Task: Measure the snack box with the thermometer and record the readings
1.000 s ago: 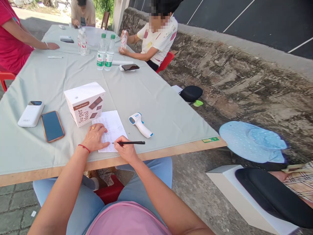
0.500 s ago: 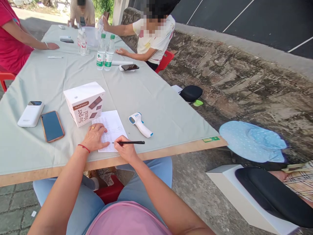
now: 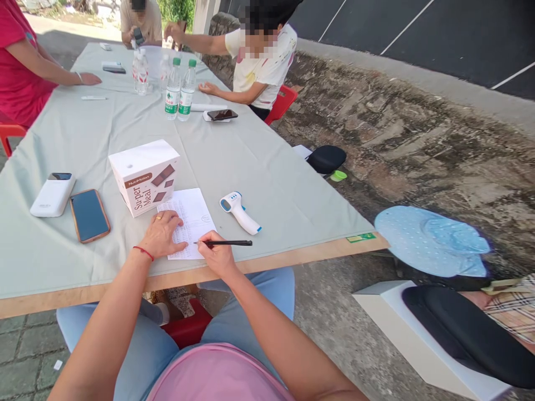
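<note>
A white sheet of paper (image 3: 196,214) with lines of small writing and a round mark lies near the table's front edge. My left hand (image 3: 162,234) rests flat on its left part, fingers spread. In my right hand (image 3: 216,255) is a slim black pen (image 3: 236,243), its tip at the writing and its back end pointing right. Just behind the paper stands a white box (image 3: 146,175) with brown print reading "Super Meal". A white and blue infrared thermometer (image 3: 240,213) lies to the right of the paper.
On the left lie a white power bank (image 3: 53,195) and a phone (image 3: 89,216). Green-capped water bottles (image 3: 186,94) and another phone (image 3: 222,115) stand farther back. Several people sit round the table (image 3: 267,184). A blue dotted hat (image 3: 430,239) is off its right corner.
My right hand and the pen have shifted slightly right along the paper. My left hand stays put. At the far side, one person's raised arm and another's held device have moved.
</note>
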### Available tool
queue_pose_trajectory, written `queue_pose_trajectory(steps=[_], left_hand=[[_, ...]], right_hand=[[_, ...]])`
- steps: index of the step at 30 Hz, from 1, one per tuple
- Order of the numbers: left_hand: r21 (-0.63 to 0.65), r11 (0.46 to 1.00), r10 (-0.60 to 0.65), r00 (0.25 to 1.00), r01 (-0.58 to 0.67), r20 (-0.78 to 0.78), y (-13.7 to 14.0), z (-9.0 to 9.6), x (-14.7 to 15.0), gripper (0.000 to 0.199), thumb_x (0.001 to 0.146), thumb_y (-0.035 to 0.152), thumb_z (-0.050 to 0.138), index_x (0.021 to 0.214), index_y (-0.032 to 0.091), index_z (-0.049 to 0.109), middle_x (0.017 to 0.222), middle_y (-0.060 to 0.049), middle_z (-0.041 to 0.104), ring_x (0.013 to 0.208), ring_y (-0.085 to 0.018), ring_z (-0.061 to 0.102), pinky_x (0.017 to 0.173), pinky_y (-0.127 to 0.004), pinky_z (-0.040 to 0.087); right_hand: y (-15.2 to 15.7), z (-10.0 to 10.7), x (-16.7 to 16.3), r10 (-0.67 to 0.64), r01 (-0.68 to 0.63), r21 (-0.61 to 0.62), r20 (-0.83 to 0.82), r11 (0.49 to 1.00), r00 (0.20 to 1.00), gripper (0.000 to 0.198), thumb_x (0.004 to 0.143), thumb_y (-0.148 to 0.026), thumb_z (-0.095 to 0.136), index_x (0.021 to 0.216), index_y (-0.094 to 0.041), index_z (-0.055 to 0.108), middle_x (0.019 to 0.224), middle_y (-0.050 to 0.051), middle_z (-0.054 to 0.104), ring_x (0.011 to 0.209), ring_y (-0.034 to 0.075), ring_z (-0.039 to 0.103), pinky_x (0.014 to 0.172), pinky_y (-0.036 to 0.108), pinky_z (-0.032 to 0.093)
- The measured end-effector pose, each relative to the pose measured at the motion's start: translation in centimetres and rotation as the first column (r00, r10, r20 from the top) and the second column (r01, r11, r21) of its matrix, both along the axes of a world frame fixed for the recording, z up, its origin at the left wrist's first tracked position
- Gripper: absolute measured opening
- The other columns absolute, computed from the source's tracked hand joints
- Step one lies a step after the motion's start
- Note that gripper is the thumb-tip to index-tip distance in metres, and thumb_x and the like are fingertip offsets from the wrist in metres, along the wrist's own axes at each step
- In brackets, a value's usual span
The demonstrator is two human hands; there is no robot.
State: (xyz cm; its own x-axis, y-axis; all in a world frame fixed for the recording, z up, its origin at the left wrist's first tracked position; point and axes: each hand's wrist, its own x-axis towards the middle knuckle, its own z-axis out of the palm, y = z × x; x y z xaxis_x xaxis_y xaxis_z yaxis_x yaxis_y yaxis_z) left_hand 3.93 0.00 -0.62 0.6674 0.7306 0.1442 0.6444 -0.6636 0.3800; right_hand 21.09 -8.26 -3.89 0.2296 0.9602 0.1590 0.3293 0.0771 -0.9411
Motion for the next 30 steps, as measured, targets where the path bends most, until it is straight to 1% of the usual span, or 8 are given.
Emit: queue_pose_trajectory(steps=[19, 30], left_hand=[[0.005, 1.000, -0.001, 1.000, 0.001, 0.000, 0.06, -0.12, -0.07, 0.044, 0.067, 0.040, 0.073, 0.103, 0.020, 0.058, 0.121, -0.012, 0.055, 0.118, -0.031, 0.049, 0.105, -0.049, 0.034], [0.001, 1.000, -0.006, 1.000, 0.006, 0.005, 0.06, -0.05, -0.05, 0.043, 0.067, 0.039, 0.074, 0.103, 0.022, 0.058, 0.120, -0.011, 0.054, 0.118, -0.032, 0.048, 0.105, -0.050, 0.034]], right_hand=[[0.12, -0.40, 0.02, -0.003, 0.003, 0.007, 0.025, 1.000, 1.000, 0.009, 0.069, -0.031, 0.054, 0.064, -0.024, 0.052, 0.056, -0.003, 0.054, 0.055, 0.015, 0.049, 0.054, 0.027, 0.040], [0.06, -0.21, 0.09, 0.018, -0.019, 0.003, 0.040, 1.000, 0.999, 0.009, 0.069, -0.030, 0.053, 0.063, -0.024, 0.052, 0.055, -0.003, 0.054, 0.055, 0.015, 0.048, 0.054, 0.027, 0.040]])
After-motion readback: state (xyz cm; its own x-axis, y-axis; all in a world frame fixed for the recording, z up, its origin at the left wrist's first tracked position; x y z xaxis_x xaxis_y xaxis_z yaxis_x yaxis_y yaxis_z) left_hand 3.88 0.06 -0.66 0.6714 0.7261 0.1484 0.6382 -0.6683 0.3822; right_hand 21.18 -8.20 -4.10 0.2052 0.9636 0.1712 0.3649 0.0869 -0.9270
